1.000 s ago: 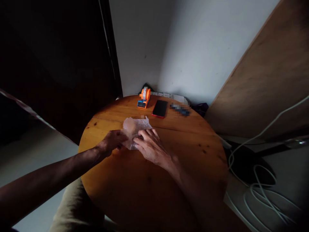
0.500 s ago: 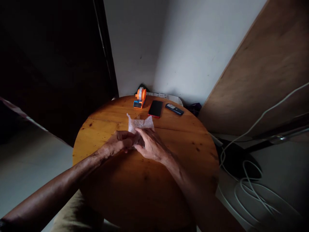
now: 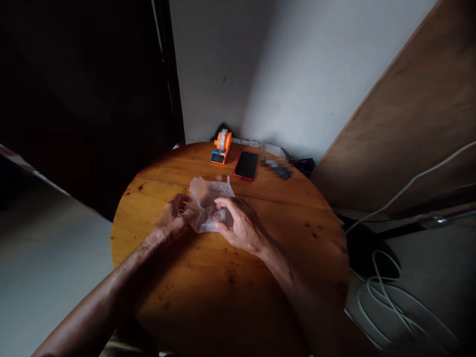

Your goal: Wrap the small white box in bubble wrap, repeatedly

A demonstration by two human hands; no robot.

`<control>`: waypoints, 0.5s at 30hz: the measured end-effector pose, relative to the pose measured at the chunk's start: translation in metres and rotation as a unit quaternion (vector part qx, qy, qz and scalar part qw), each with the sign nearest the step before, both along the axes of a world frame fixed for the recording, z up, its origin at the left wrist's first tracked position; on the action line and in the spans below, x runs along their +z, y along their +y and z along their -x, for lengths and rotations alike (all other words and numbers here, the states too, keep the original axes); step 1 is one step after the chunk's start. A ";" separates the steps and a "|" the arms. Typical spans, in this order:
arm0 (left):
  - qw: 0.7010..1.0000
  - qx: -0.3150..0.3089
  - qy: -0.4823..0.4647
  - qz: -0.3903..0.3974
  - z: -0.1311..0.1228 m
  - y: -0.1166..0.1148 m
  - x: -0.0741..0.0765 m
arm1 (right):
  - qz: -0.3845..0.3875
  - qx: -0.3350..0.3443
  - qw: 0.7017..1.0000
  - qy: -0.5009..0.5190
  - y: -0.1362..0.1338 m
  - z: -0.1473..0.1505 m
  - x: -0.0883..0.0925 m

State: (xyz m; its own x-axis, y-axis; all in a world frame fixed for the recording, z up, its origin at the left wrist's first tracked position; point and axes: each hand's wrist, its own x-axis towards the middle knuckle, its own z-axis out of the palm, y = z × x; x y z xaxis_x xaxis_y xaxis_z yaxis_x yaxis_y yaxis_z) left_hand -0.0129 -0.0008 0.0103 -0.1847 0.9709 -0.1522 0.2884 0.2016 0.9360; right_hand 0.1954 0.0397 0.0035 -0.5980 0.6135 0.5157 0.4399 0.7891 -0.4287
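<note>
Over table (image 3: 208, 277), L hand (image 3: 174, 216) & R hand (image 3: 242, 226) grips clamp bubble wrap (image 3: 208, 192).

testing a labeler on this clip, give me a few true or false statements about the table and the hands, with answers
1. The left hand and the right hand both grip the bubble wrap. True.
2. The phone lies left of the orange tape dispenser. False: it lies to the right of it.
3. The table is round and wooden. True.
4. The white cables lie on the table. False: they lie on the floor to the right of it.
</note>
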 end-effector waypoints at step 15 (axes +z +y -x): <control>0.996 0.004 -0.089 -0.002 0.003 0.002 0.003 | -0.072 -0.017 0.971 -0.226 -0.016 0.018 0.006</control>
State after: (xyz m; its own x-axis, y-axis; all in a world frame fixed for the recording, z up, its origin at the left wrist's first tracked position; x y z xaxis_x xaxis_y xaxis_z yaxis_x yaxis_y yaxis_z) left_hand -0.0161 0.0012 0.0138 -0.1636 0.9702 -0.1787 0.1167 0.1989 0.9730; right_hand 0.1778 0.0239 0.0100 -0.7643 0.5775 0.2868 0.5840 0.8086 -0.0719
